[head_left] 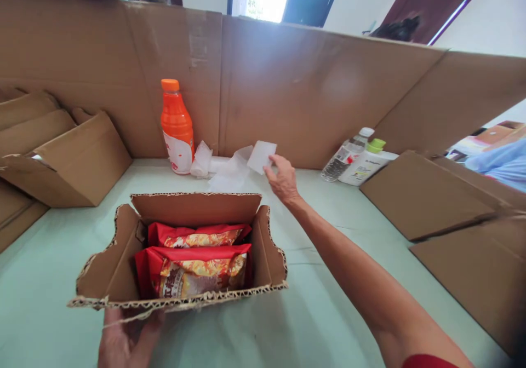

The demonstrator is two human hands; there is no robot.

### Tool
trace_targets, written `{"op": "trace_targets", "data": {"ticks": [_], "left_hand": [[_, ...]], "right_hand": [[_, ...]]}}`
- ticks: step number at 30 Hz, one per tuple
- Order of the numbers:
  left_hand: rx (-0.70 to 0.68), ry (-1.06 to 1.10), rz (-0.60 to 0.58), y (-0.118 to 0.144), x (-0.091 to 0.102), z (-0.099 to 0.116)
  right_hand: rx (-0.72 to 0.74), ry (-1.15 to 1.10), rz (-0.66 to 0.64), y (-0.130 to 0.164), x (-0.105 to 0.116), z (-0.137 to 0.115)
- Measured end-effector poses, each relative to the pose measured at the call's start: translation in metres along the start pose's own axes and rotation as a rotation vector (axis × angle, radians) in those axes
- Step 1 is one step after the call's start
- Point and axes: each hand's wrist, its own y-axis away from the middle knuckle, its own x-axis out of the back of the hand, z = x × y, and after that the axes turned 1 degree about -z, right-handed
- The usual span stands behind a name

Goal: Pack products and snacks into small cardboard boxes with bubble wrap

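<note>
Two hands busy: right hand [282, 180] pinches white slip [261, 156], left hand [123, 340] grips box [119, 269] front

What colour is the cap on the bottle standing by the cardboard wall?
Orange, matching the bottle itself; the head view shows it clearly.

The open box [181, 247] at lower centre is matt brown corrugated cardboard, its cut edges ragged and fluted. The two snack packets [193, 258] inside it are glossy red film that crinkles and catches light. The sheet [261, 156] pinched in the right hand [282, 180] is thin, white and matt. The orange bottle [176, 127] at upper left is smooth shiny plastic. The table [329, 280] is pale green, smooth, faintly sheened.
</note>
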Motion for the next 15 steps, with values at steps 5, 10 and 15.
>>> {"op": "trace_targets", "data": {"ticks": [5,10,15], "left_hand": [[-0.088,0.066,-0.019,-0.003,-0.004,0.008],[-0.131,0.073,-0.004,-0.011,0.001,-0.004],[-0.123,0.085,-0.017,-0.017,0.007,-0.010]], "right_hand": [[0.098,0.100,0.267,-0.010,0.102,-0.001],[0.182,0.218,-0.014,0.035,0.144,-0.011],[0.207,0.183,-0.301,0.076,0.113,-0.020]]}}
